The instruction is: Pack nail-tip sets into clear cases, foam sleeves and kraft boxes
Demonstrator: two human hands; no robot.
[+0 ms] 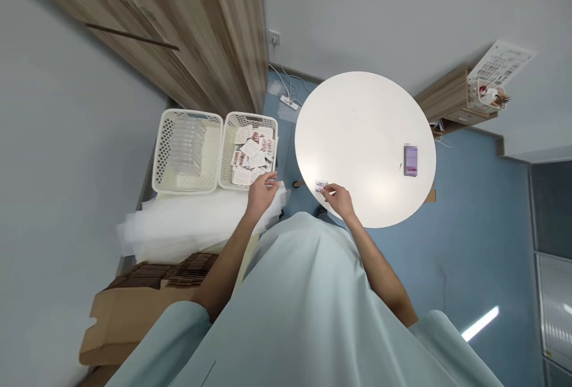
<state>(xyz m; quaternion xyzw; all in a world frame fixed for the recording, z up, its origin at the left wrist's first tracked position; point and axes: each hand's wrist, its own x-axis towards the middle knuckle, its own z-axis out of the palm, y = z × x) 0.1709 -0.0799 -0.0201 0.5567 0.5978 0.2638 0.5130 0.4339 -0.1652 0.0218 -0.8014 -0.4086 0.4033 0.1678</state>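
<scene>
My right hand (339, 200) is over the near left edge of the round white table (357, 118). Its thumb and fingers pinch the side of a small printed card (320, 185) with a row of dark shapes. My left hand (262, 194) hovers by the near right corner of a white plastic basket (227, 142). Its fingers are curved and apart, and nothing shows between them. Inside that basket lies a loose pile of similar cards (251, 148), some showing reddish-brown shapes and others plain white.
A second white basket (161, 154) holds clear plastic packs (185, 142). Below lie translucent wrapping sheets (192, 223) and folded brown cardboard (129, 315). A phone-like purple-screened object (410, 160) rests on the table's right side. A wooden cabinet (214, 47) and power strip (289, 102) stand beyond.
</scene>
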